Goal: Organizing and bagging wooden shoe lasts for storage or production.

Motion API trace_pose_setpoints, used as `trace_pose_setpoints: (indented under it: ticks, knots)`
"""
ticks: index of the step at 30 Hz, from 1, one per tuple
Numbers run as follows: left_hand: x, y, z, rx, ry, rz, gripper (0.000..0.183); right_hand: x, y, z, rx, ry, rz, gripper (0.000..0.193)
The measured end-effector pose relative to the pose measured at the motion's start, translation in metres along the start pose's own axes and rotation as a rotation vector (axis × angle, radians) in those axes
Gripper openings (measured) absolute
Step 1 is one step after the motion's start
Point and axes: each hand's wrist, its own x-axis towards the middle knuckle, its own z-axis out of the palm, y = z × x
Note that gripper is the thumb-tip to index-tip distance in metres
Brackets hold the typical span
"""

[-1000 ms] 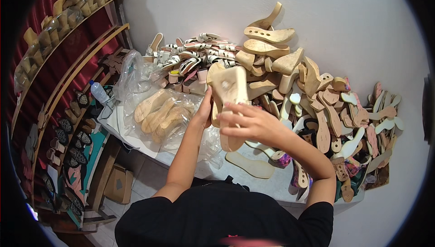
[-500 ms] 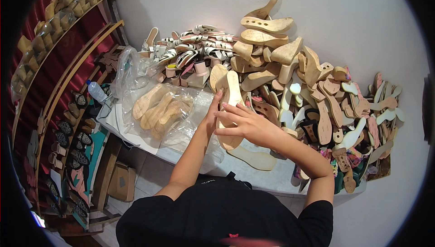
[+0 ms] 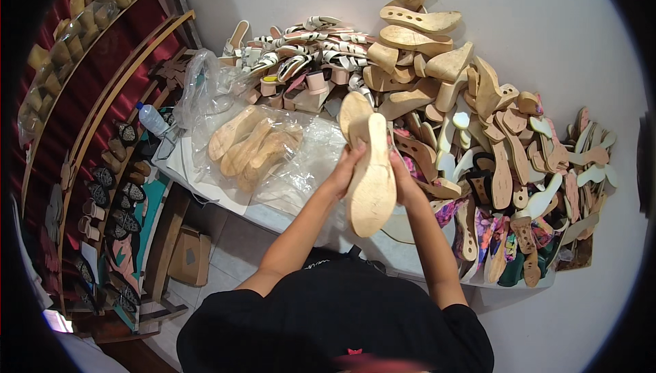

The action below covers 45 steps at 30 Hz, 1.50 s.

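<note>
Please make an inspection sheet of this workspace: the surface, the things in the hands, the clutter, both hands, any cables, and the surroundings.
Surface: white table, mostly covered.
Things in hand: pale wooden shoe soles, held upright over the table edge; a second one shows behind the front one.
Clutter: clear plastic bag with more soles inside; pile of wooden soles and heels; strappy sandals; flat cut-out insoles; plastic bottle.
Hands: left hand grips the soles' left side; right hand grips the right side.
Cables: nothing seen.
Surroundings: curved shelves with shoes at left; cardboard box on the floor; plain white wall.
</note>
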Motion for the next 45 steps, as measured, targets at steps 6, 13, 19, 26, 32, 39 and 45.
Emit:
trace_pose_setpoints:
  ticks: [6,13,19,26,32,39,45]
  knots:
    - [-0.016,-0.003,0.001,0.92,0.143,0.029,0.062,-0.002,0.049,-0.029,0.339,0.015,-0.1,0.061]
    - [-0.022,-0.002,-0.022,0.962,0.094,-0.133,0.087,-0.027,0.064,-0.007,0.455,-0.046,-0.146,0.069]
    - [-0.051,0.005,-0.026,1.27,-0.021,-0.177,0.071,-0.05,0.086,-0.003,0.503,0.104,-0.144,0.074]
    - [-0.094,0.009,-0.047,1.642,-0.07,-0.018,0.052,-0.087,0.09,-0.034,0.502,0.019,-0.024,0.071]
    - [-0.092,0.033,-0.033,1.966,-0.229,-0.578,0.073,-0.099,0.09,-0.074,0.452,0.134,0.172,0.069]
    - [-0.09,-0.058,-0.071,2.289,0.153,0.1,0.047,-0.091,0.088,-0.108,0.306,0.362,0.384,0.058]
    - [-0.081,-0.036,-0.078,1.988,0.164,-0.215,0.01,-0.07,0.078,-0.13,0.027,0.233,0.582,0.055]
